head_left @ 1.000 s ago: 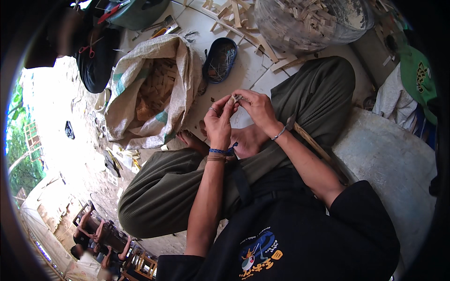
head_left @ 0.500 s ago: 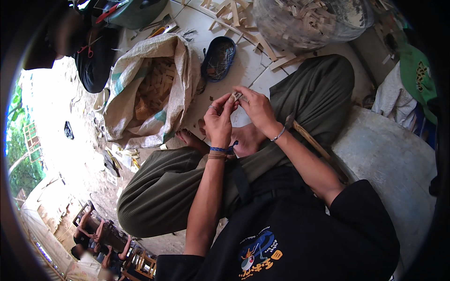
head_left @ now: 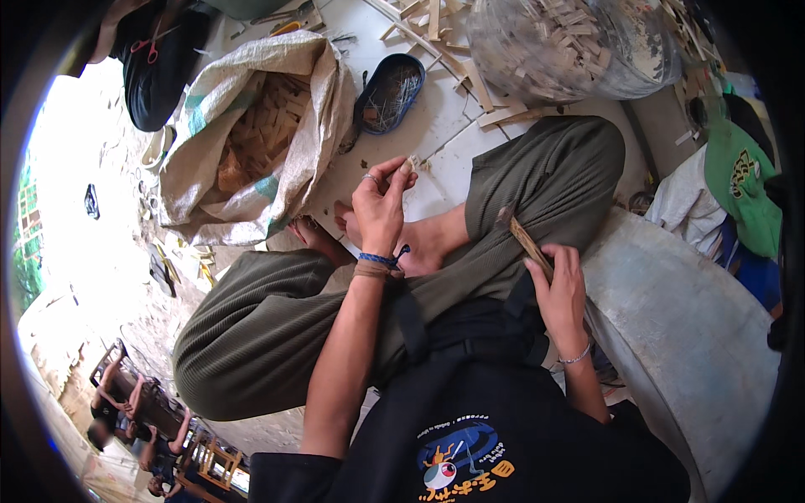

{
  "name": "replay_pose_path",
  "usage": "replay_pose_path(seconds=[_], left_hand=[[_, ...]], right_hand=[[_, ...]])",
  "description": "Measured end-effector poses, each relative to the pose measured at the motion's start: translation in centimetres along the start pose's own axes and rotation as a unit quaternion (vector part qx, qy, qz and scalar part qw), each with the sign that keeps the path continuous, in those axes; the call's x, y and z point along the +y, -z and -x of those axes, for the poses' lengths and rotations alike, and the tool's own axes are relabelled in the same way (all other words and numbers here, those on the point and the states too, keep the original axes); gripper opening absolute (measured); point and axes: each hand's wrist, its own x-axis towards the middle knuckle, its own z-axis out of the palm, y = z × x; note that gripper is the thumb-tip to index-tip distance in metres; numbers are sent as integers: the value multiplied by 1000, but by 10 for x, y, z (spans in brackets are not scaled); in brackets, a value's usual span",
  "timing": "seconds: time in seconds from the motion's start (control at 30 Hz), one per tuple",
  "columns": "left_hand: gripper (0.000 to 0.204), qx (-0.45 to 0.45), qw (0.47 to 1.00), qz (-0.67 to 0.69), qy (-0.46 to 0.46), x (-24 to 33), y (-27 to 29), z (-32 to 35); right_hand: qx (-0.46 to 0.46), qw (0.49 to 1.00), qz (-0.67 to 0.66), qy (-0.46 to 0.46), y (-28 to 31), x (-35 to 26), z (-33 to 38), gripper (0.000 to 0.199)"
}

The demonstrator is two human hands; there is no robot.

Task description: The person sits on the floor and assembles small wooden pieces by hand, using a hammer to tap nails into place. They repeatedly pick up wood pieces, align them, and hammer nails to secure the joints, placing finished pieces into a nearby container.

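Note:
My left hand is raised over the tiled floor, its thumb and fingers pinching a small pale wooden piece. Part of that piece is covered by the fingertips, and its exact shape is too small to make out. Over my right thigh, my right hand is closed round the wooden handle of a hammer. The hammer's dark head points away from me and to the left. Beyond my left hand lies an oval blue tray with thin metal nails in it.
A woven sack full of small wood blocks stands open at the left. At the far right is a clear plastic bag of wood pieces, with loose wood strips beside it. A green cap lies right. Other people sit lower left.
My right hand has left the small wooden piece, come back toward me and closed on the hammer handle. My left hand still pinches the piece, now slightly further left.

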Motion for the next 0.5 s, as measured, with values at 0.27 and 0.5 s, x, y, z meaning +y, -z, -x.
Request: replay_pose_path(seconds=[0.27, 0.5], left_hand=[[23, 5, 1000, -23, -11, -2, -2, 1], [18, 9, 997, -61, -45, -7, -5, -1]], right_hand=[[-29, 999, -30, -3, -15, 21, 13, 26], [-67, 976, -207, 24, -14, -44, -42, 28]])
